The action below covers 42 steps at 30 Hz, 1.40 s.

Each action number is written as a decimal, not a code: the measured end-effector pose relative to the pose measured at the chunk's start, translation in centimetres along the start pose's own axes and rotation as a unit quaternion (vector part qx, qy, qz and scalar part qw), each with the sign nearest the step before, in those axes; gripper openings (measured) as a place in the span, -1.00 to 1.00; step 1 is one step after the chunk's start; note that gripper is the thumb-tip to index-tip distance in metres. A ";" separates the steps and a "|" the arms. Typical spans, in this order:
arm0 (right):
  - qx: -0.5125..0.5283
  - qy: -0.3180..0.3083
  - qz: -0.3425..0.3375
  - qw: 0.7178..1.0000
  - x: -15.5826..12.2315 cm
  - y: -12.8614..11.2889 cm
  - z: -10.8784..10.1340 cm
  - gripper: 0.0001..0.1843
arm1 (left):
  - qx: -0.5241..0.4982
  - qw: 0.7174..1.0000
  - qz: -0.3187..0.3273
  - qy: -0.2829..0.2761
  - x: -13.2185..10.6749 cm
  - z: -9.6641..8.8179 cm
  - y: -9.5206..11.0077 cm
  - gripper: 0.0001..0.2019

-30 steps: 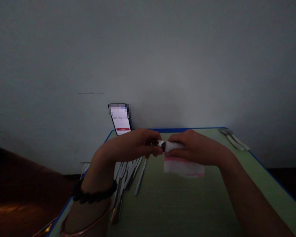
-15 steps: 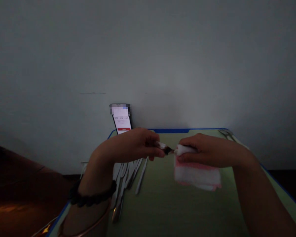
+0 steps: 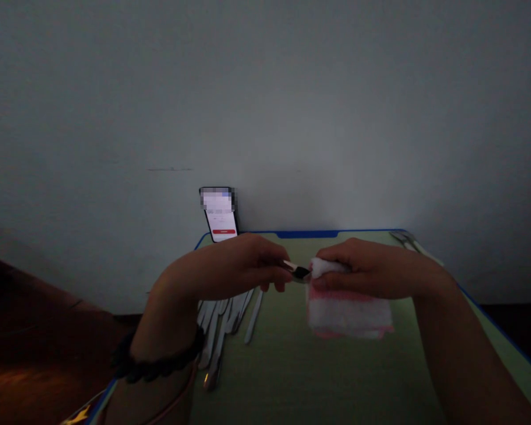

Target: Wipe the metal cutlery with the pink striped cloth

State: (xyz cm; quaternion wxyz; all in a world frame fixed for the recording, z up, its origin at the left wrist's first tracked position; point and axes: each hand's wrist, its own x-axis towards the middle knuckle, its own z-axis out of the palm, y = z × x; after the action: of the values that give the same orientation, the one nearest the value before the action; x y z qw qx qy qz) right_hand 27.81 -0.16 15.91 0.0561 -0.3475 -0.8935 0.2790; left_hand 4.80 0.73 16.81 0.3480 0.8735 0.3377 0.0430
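Note:
Between the fingers of my left hand (image 3: 254, 265) is a spoon (image 3: 300, 271), its dark, shiny bowl pointing right. A white cloth with pink bands (image 3: 349, 316) is pinched in my right hand (image 3: 354, 265), and most of it hangs down below my fingers. The folded top of the cloth meets the tip of the spoon; whether it wraps round the metal cannot be made out. Below my left wrist lies a pile of metal cutlery (image 3: 221, 330), partly hidden by my arm.
A phone (image 3: 222, 221) showing a timer leans against the grey wall at the table's back edge. Some cutlery, seemingly forks (image 3: 405, 239), lies at the back right corner. The light green table (image 3: 318, 378) has a blue rim.
The cloth has shifted slightly left and no longer covers as much of the spoon, so more of the bowl shows. My left hand has barely moved.

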 end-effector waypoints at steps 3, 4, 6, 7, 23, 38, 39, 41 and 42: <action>-0.010 -0.003 -0.001 1.000 0.1 -0.1 0.2 -0.71 | 0.046 0.999 -0.017 0.021 0.0 0.2 0.0 -0.76; -0.015 0.001 -0.002 1.000 0.1 -0.1 0.2 -0.71 | 0.055 0.998 -0.021 0.027 0.1 0.3 0.0 -0.75; -0.024 0.014 -0.006 1.000 0.2 -0.2 0.4 -0.71 | 0.060 0.997 -0.024 0.036 0.1 0.4 0.1 -0.72; -0.025 0.021 -0.008 0.999 0.1 -0.3 0.4 -0.71 | 0.061 0.997 -0.023 0.040 0.1 0.4 0.2 -0.72; 0.018 0.071 0.020 0.997 -1.9 -1.1 0.0 -0.62 | 0.120 0.974 -0.024 0.190 -2.1 -0.1 -1.0 -0.75; 0.034 0.059 -0.057 0.996 -0.8 -2.1 0.1 -0.67 | 0.128 0.975 0.045 0.179 -1.5 0.8 2.4 -0.80; 0.033 0.059 -0.058 0.996 -0.8 -2.1 0.0 -0.68 | 0.131 0.976 0.034 0.173 -1.6 0.7 2.2 -0.80; 0.032 0.061 -0.060 0.996 -0.8 -2.2 0.0 -0.70 | 0.134 0.977 0.013 0.167 -1.8 0.4 2.1 -0.78; 0.030 0.063 -0.060 0.996 -0.8 -2.2 0.0 -0.71 | 0.134 0.977 0.005 0.166 -1.9 0.3 2.1 -0.78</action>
State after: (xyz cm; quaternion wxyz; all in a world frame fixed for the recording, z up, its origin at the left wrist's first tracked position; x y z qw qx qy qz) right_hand 27.15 -2.01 17.20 0.1396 -0.3083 -0.8985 0.2796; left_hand 4.65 -1.73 18.21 0.1670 0.8946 0.3888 0.1438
